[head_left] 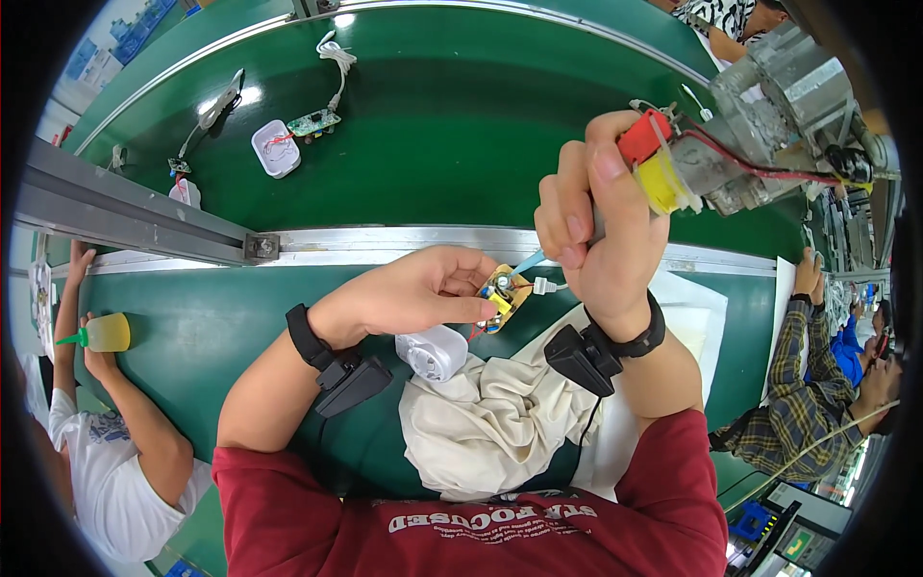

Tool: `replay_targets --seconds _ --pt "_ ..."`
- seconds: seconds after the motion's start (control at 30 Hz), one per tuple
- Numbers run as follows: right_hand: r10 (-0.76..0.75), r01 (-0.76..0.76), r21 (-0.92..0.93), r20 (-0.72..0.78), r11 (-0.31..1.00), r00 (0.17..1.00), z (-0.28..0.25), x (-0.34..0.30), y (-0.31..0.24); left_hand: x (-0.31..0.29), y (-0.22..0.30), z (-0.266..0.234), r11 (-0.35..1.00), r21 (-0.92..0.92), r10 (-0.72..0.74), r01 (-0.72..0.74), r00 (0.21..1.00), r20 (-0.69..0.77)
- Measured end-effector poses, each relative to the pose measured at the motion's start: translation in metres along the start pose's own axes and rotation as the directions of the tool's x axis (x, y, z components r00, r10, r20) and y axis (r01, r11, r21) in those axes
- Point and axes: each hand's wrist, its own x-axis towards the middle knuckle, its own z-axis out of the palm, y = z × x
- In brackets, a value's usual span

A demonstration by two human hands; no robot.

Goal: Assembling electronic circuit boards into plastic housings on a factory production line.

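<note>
My left hand [423, 288] pinches a small circuit board [502, 300] with a yellow component on it, thumb along its near edge. Red wires run from the board toward a round-faced white plastic housing [433, 354] on the table. My right hand [615, 212] is wrapped around a bulky grey metal tool [760, 125] with yellow tape and a red switch block [644, 137]. A light blue tapered tip [530, 262] extends below that hand to the board's far edge. Beside the board is a white cable piece [548, 286].
A crumpled cream cloth [490, 413] lies before me. Past the metal rail [404, 240], the green belt carries a white housing [276, 149], another board [315, 123] and cables. At left, a co-worker's hand touches a yellow bottle [108, 333]. Another person [817, 385] sits at right.
</note>
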Motion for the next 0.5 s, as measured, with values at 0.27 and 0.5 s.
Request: replay_targets --seconds 0.27,0.5 --pt "0.043 -0.051 -0.097 -0.085 0.994 0.995 0.008 0.001 -0.017 0.001 -0.002 -0.005 0.998 0.039 -0.043 0.042 0.999 0.011" --pt "0.077 -0.077 -0.012 0.047 0.997 0.996 0.010 -0.011 -0.012 0.002 0.003 -0.005 0.993 -0.102 -0.070 0.066 0.997 -0.034"
